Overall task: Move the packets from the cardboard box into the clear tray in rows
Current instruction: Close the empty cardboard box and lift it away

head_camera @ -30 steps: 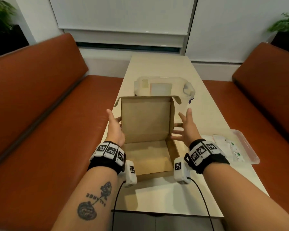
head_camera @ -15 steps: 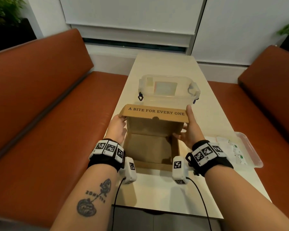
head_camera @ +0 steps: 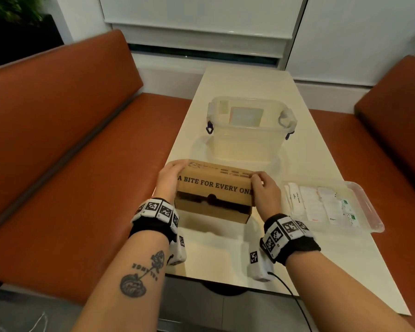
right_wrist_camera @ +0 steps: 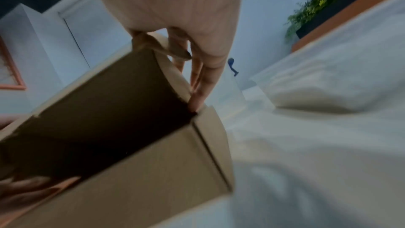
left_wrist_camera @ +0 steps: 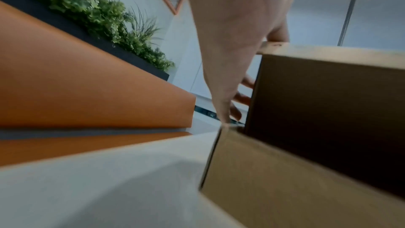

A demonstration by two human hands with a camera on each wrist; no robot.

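Fingers of the left hand (head_camera: 169, 179) curl over the left end of the cardboard box (head_camera: 213, 195) lid, and those of the right hand (head_camera: 265, 191) clasp its right end, holding the lid low over the box with a dark gap at the front. The box sits on the worktop (head_camera: 225, 257) near its front edge. Just to its right, the clear tray (head_camera: 367, 207) holds the packets (head_camera: 319, 206), lying side by side in a row. Judging by this, the moving looks done, and only shutting the box remains; its inside is too dark to check. The lid's flap reads "A BITE FOR EVERY ONE". Print on the packets is too small to read. Behind the box stands a clear plastic tub (head_camera: 249, 137).
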